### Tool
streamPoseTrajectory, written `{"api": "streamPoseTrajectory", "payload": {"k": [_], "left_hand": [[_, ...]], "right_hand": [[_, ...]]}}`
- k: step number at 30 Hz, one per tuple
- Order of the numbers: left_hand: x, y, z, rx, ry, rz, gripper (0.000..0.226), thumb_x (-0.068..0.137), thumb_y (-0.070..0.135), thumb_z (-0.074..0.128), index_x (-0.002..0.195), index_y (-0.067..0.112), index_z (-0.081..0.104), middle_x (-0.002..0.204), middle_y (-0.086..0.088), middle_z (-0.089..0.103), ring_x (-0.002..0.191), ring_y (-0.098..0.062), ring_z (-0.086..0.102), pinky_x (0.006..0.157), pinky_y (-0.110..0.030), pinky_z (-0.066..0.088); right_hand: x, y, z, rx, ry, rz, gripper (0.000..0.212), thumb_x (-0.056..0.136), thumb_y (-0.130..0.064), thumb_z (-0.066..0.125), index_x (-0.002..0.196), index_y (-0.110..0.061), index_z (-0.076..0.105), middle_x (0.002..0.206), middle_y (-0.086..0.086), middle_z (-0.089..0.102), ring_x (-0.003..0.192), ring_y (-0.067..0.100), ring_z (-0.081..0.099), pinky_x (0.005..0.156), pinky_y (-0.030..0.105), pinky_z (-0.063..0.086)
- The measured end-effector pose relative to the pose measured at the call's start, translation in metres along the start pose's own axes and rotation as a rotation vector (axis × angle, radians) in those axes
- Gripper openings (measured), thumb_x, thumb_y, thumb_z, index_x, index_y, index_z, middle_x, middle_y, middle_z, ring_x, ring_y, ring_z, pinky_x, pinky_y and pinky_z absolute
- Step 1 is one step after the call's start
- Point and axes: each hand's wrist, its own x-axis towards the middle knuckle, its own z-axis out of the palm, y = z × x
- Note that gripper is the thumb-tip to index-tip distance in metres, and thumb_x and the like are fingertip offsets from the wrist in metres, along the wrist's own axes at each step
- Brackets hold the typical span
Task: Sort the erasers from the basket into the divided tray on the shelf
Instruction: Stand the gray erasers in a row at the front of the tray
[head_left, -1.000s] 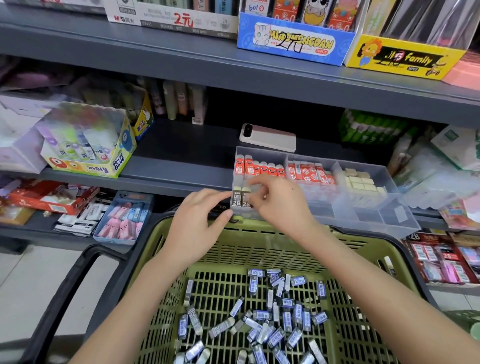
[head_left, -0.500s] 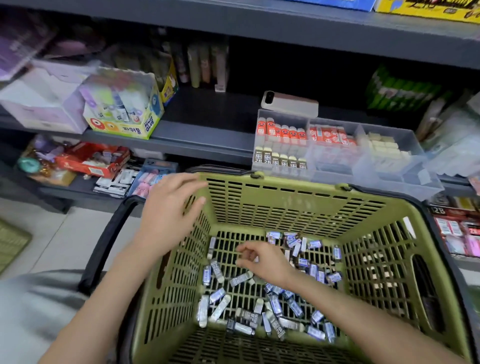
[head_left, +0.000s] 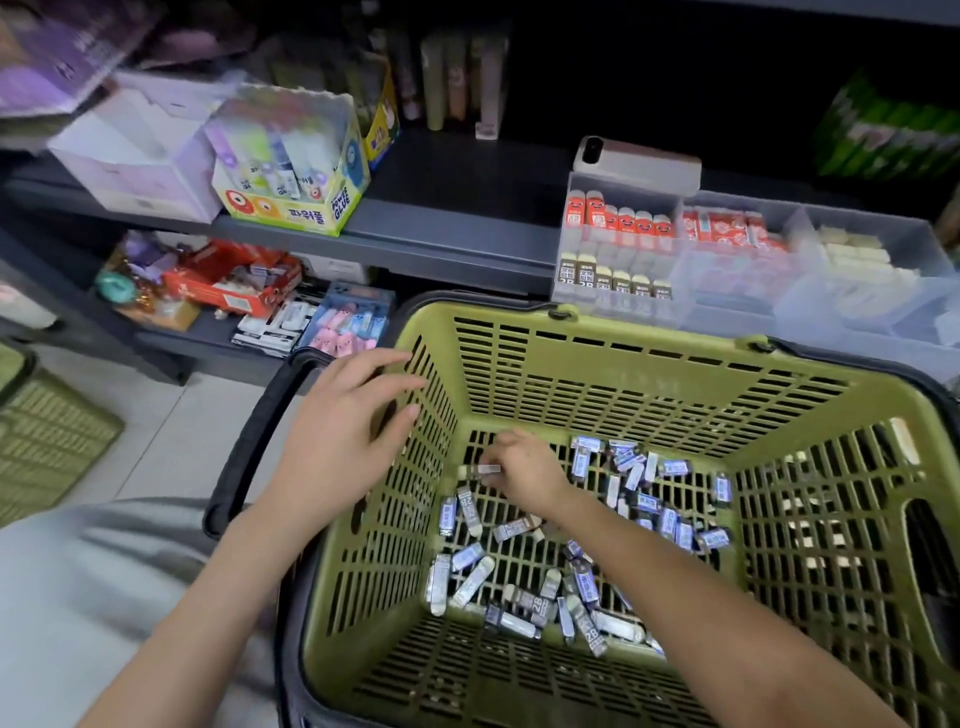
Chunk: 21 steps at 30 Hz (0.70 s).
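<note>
Green basket (head_left: 623, 340) holds scattered blue-sleeved erasers (head_left: 470, 515).

Basket (head_left: 597, 364) olive green w/ slot grid pattern, handle (head_left: 249, 441) black. Erasers (head_left: 582, 587) white w/ blue-purple sleeves. Tray (head_left: 753, 312) clear; inside, rows (head_left: 628, 221) red-orange, brown & cream. Shelf (head_left: 441, 228) dark grey.

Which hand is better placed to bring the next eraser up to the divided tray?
Right. The right hand is down in the basket, pinching an eraser; the tray sits up to the right. The left hand is open at the basket's left rim.
</note>
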Motion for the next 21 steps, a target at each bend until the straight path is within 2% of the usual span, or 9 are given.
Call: {"api": "streamPoseTrajectory", "payload": {"k": [3, 6, 9, 12, 13, 15, 17, 19, 21], "left_hand": [[0.0, -0.001, 0.001, -0.016, 0.003, -0.005, 0.024, 0.085, 0.011, 0.068, 0.108, 0.013, 0.071, 0.126, -0.003, 0.059, 0.116, -0.029, 0.053, 0.102, -0.044, 0.039], [0.0, -0.002, 0.001, -0.048, 0.005, -0.018, 0.023, 0.086, 0.012, 0.067, 0.108, 0.014, 0.071, 0.126, 0.0, 0.059, 0.118, -0.027, 0.051, 0.103, -0.041, 0.036], [0.0, 0.001, -0.001, -0.042, 0.007, -0.019, 0.023, 0.086, 0.011, 0.067, 0.108, 0.013, 0.071, 0.126, -0.001, 0.059, 0.117, -0.029, 0.051, 0.104, -0.043, 0.036], [-0.002, 0.005, -0.002, 0.119, 0.063, 0.065, 0.023, 0.08, 0.006, 0.071, 0.103, 0.007, 0.072, 0.12, -0.012, 0.063, 0.113, -0.039, 0.054, 0.099, -0.054, 0.04], [-0.004, 0.008, -0.001, 0.18, 0.107, 0.112, 0.023, 0.078, 0.004, 0.072, 0.101, 0.005, 0.072, 0.117, -0.016, 0.063, 0.111, -0.041, 0.056, 0.097, -0.056, 0.042], [-0.01, 0.021, 0.004, 0.172, 0.185, 0.149, 0.022, 0.081, 0.006, 0.069, 0.102, 0.002, 0.07, 0.115, -0.017, 0.064, 0.11, -0.037, 0.058, 0.095, -0.054, 0.046], [-0.016, 0.039, 0.011, -0.043, 0.106, 0.019, 0.035, 0.088, 0.027, 0.06, 0.119, 0.01, 0.062, 0.123, -0.004, 0.061, 0.113, -0.019, 0.056, 0.097, -0.04, 0.046], [-0.018, 0.054, 0.019, -0.331, -0.124, -0.22, 0.062, 0.084, 0.052, 0.054, 0.139, 0.026, 0.041, 0.123, 0.017, 0.052, 0.113, 0.001, 0.049, 0.096, -0.024, 0.04], [-0.017, 0.058, 0.028, -0.575, -0.216, -0.374, 0.067, 0.084, 0.054, 0.055, 0.143, 0.033, 0.03, 0.111, 0.026, 0.055, 0.096, 0.009, 0.057, 0.087, -0.017, 0.046]], "right_hand": [[-0.025, 0.012, -0.004, 0.23, -0.016, 0.037, 0.026, 0.082, -0.039, 0.067, 0.098, -0.019, 0.069, 0.093, -0.006, 0.064, 0.093, 0.014, 0.048, 0.083, 0.028, 0.036], [-0.051, 0.018, 0.001, 0.033, -0.118, -0.084, 0.028, 0.082, -0.04, 0.066, 0.104, -0.023, 0.069, 0.094, -0.007, 0.06, 0.093, 0.014, 0.042, 0.079, 0.028, 0.026], [-0.06, 0.02, 0.007, -0.232, -0.123, -0.179, 0.03, 0.087, -0.039, 0.058, 0.11, -0.02, 0.065, 0.102, -0.004, 0.058, 0.102, 0.018, 0.041, 0.089, 0.032, 0.029], [-0.066, 0.012, 0.001, -0.206, -0.108, -0.142, 0.032, 0.089, -0.042, 0.055, 0.11, -0.02, 0.065, 0.102, -0.006, 0.061, 0.1, 0.016, 0.043, 0.093, 0.031, 0.03], [-0.068, 0.006, -0.005, -0.087, -0.075, -0.068, 0.032, 0.088, -0.043, 0.055, 0.109, -0.021, 0.066, 0.1, -0.008, 0.062, 0.098, 0.014, 0.046, 0.092, 0.028, 0.032], [-0.073, -0.012, -0.025, 0.358, 0.013, 0.124, 0.025, 0.088, -0.038, 0.058, 0.104, -0.021, 0.068, 0.089, -0.01, 0.065, 0.08, 0.009, 0.054, 0.077, 0.022, 0.04], [-0.075, -0.036, -0.05, 0.881, 0.061, 0.194, 0.012, 0.089, -0.027, 0.061, 0.09, -0.019, 0.069, 0.069, -0.009, 0.063, 0.056, 0.007, 0.051, 0.054, 0.018, 0.042], [-0.076, -0.059, -0.073, 1.185, 0.109, 0.141, 0.009, 0.087, -0.018, 0.064, 0.084, -0.021, 0.071, 0.069, -0.002, 0.067, 0.053, 0.008, 0.054, 0.054, 0.023, 0.049], [-0.077, -0.076, -0.088, 1.301, 0.144, 0.088, 0.009, 0.084, -0.012, 0.066, 0.088, -0.016, 0.073, 0.076, 0.011, 0.07, 0.058, 0.014, 0.058, 0.066, 0.038, 0.053]]}}
